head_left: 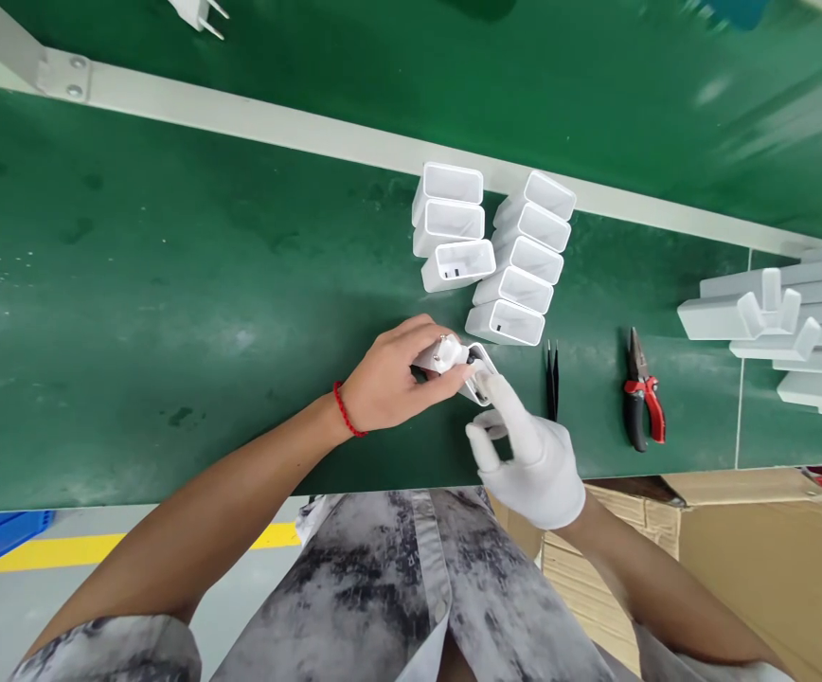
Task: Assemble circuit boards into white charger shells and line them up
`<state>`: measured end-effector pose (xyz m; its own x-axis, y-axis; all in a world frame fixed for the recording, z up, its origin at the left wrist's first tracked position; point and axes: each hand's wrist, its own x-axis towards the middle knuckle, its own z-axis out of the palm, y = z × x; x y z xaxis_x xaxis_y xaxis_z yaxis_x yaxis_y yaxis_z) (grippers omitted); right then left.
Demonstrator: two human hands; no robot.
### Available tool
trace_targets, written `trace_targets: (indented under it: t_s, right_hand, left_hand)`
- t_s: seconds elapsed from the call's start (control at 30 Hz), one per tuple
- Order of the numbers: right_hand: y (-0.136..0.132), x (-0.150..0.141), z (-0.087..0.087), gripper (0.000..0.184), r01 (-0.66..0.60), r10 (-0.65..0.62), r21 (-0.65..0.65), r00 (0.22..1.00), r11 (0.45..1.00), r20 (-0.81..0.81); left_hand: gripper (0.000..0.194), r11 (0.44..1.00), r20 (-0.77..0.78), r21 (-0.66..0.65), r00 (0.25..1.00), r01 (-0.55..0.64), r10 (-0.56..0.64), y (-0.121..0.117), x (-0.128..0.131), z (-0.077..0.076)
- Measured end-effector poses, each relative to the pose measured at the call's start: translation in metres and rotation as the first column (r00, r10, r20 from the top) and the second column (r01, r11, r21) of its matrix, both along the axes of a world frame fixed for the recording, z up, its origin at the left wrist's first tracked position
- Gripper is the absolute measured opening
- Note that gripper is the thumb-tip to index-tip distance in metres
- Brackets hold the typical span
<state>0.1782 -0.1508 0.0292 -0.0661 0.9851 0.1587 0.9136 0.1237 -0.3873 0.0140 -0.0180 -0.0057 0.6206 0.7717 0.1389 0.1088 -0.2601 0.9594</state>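
Note:
My left hand [391, 381], bare with a red cord at the wrist, grips a white plastic charger case [432, 357] just above the green table. A round plug part with metal pins [446, 352] shows between its thumb and fingers. The case's open end faces right, with something small and dark at its mouth. My right hand [528, 466] wears a white glove; its index finger reaches to that open end, and its other fingers are apart from the case. The right fingertip is partly hidden at the rim. Black tweezers [552, 381] lie right of the case.
Two rows of open white cases [509, 322] stand beyond my hands. Red-and-black pliers [642, 403] lie to the right, near stacked long white pieces [716, 317]. A white plug [198, 13] is at the far left. Below the table's front edge sits a cardboard box [759, 559].

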Motion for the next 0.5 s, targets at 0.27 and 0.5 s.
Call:
trace_targets:
  t_s: [0.27, 0.5]
  right_hand:
    - [0.009, 0.017, -0.004, 0.068, 0.061, -0.061, 0.144, 0.998, 0.988, -0.008]
    - [0.033, -0.003, -0.001, 0.044, 0.068, -0.081, 0.114, 0.990, 0.991, 0.116]
  left_hand:
    - [0.016, 0.999, 0.051, 0.045, 0.999, 0.013, -0.015, 0.000, -0.001, 0.000]
    - [0.024, 0.999, 0.216, 0.030, 0.976, 0.017, -0.023, -0.003, -0.003, 0.002]
